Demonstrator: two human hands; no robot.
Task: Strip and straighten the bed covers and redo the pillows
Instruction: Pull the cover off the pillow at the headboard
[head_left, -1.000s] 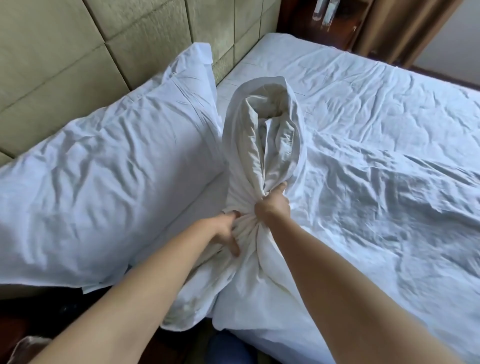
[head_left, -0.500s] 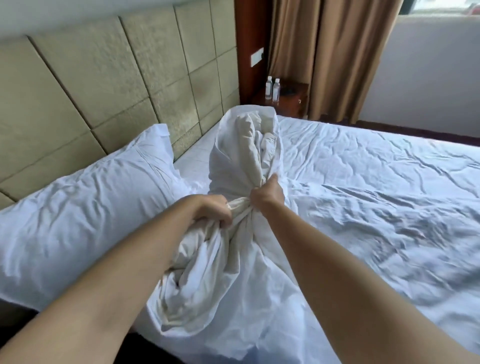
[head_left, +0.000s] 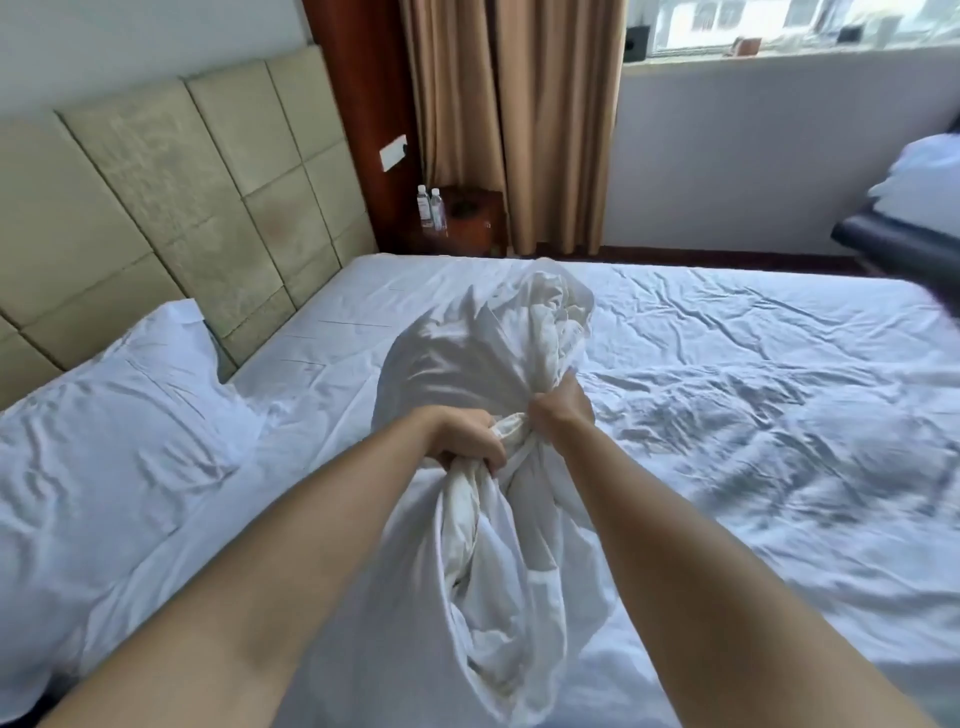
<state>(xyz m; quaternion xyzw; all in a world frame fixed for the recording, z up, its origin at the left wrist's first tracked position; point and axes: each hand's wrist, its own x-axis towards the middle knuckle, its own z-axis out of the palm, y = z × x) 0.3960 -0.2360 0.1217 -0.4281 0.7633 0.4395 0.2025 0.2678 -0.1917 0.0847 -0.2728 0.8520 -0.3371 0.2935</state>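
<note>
Open sheet (head_left: 727, 415) right of and beyond the bundle (head_left: 483, 364), free for a hand. Left blocked by pillow (head_left: 114, 415) against headboard (head_left: 171, 208), with a narrow strip of sheet between pillow and bundle. Nightstand (head_left: 472, 218) and bottles (head_left: 431, 208) well beyond the bed.

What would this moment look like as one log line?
step: redoing pillow | left hand: grips pillowcase | right hand: grips pillowcase | second pillow: against headboard

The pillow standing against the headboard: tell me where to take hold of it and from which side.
Grip the pillow at its free upper corner flap, coming from the mattress side. The headboard blocks its back, and that corner sticks up clear. Both hands are busy: left hand and right hand grip the bunched pillowcase.
</note>
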